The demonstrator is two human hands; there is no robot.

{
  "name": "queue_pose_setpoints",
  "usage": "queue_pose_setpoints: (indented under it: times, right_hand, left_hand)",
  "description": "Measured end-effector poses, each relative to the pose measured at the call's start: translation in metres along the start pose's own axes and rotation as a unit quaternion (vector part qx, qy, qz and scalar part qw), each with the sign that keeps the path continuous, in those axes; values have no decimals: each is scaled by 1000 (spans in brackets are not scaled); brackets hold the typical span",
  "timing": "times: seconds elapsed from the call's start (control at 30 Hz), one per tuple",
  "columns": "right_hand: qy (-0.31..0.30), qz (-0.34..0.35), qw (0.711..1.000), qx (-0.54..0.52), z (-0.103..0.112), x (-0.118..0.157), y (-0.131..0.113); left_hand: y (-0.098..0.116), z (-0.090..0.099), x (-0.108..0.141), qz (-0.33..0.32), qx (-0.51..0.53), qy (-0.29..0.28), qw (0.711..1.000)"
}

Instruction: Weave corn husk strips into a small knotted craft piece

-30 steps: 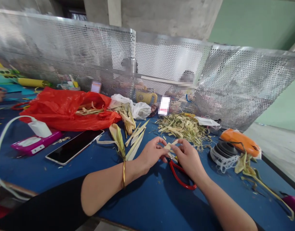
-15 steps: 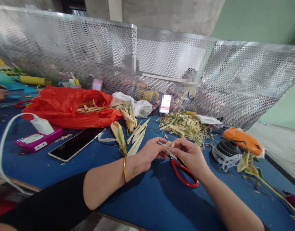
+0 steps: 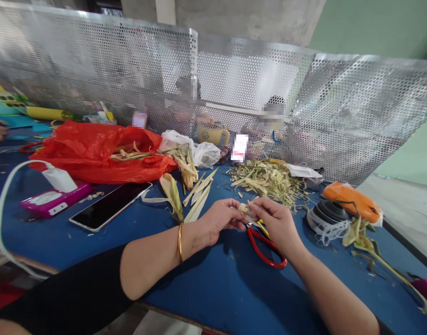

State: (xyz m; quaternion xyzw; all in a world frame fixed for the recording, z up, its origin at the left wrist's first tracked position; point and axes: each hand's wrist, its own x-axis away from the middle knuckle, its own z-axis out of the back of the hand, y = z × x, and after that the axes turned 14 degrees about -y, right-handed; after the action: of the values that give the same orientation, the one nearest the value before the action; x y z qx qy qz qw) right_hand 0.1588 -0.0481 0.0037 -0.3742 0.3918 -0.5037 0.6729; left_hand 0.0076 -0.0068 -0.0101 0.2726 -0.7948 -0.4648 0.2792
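Observation:
My left hand (image 3: 222, 221), with a gold bangle at the wrist, pinches a small pale piece of corn husk (image 3: 243, 208) between thumb and fingers. My right hand (image 3: 276, 223) meets it from the right, its thumb and fingertips closed on a thin end of that piece. Beneath both hands lie red-handled scissors (image 3: 264, 253) on the blue table; my fingers cover part of their blades. Left of my hands rest several husk strips (image 3: 199, 202) and a folded green-yellow husk (image 3: 172, 195).
A pile of shredded husk (image 3: 269, 181) lies behind my hands. Rightward stand a black spool with white string (image 3: 327, 218) and an orange packet (image 3: 353, 200). A red plastic bag (image 3: 74, 153), a phone (image 3: 110, 204) and a purple power strip (image 3: 56, 200) lie left. A perforated metal screen (image 3: 241, 74) borders the back.
My right fingers have shifted slightly up along the husk piece, and a thin end now shows at their tips. My left hand stays almost in place.

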Motion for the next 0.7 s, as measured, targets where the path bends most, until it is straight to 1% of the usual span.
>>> queue_pose_setpoints:
  times: [0.1, 0.27, 0.53, 0.6, 0.7]
  right_hand:
    - [-23, -12, 999, 42, 0, 1, 0]
    - [5, -54, 997, 59, -1, 2, 3]
    - [-7, -75, 993, 96, 1, 2, 4]
    - [-7, -74, 992, 102, 1, 2, 3]
    - [-16, -67, 992, 105, -1, 2, 4]
  left_hand:
    - [1, -1, 1, 6, -2, 9, 1000]
    - [2, -2, 2, 13, -3, 15, 1000]
    - [0, -2, 0, 18, -8, 11, 1000]
    - [0, -3, 0, 7, -30, 18, 999]
    - [1, -5, 1, -26, -79, 30, 996]
